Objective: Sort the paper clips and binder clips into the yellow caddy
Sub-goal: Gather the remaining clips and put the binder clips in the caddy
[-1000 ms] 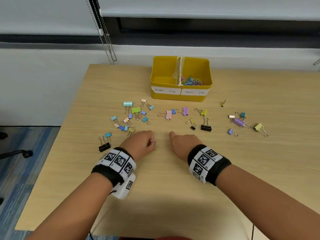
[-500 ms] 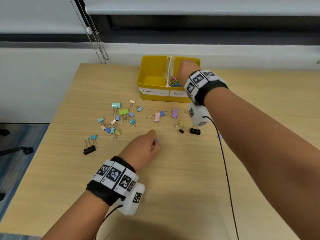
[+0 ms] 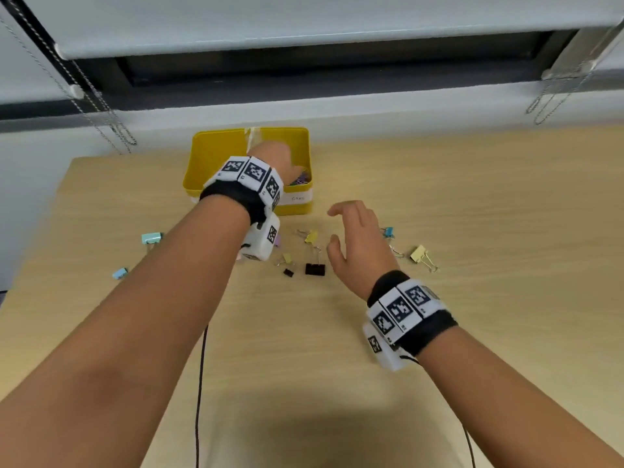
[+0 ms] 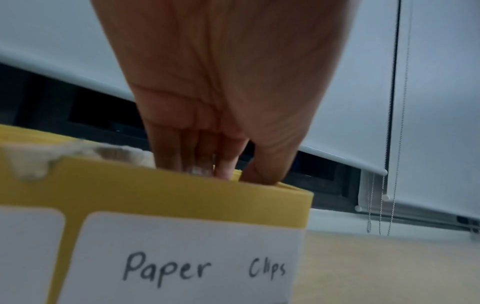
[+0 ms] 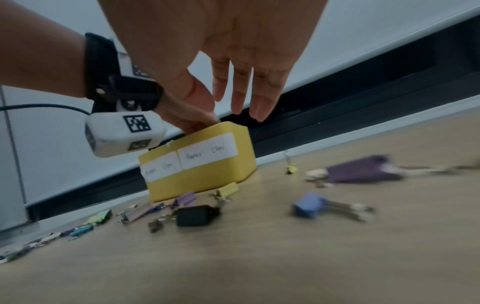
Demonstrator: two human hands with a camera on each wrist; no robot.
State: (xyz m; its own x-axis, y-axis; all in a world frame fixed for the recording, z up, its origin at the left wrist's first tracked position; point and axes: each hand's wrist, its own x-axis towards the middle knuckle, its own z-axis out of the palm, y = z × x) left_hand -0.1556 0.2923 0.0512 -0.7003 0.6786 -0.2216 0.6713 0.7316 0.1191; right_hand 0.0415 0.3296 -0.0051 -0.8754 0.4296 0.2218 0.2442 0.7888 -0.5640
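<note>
Left hand [image 3: 273, 160] is over the caddy [image 3: 209, 163], fingers bunched in its paper-clip side; can't tell if it holds one. Right hand [image 3: 358, 241] hovers open above binder clips [image 3: 314, 269] on the table [image 3: 472, 197]. Next I grab one for the left section.

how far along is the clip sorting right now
Roughly halfway. Done: coloured paper clips lie in the yellow caddy's "Paper Clips" side. In hand: the left hand reaches into that side, its grip hidden; the right hand hovers open. Left: binder clips, like the black one, remain on the table.
</note>
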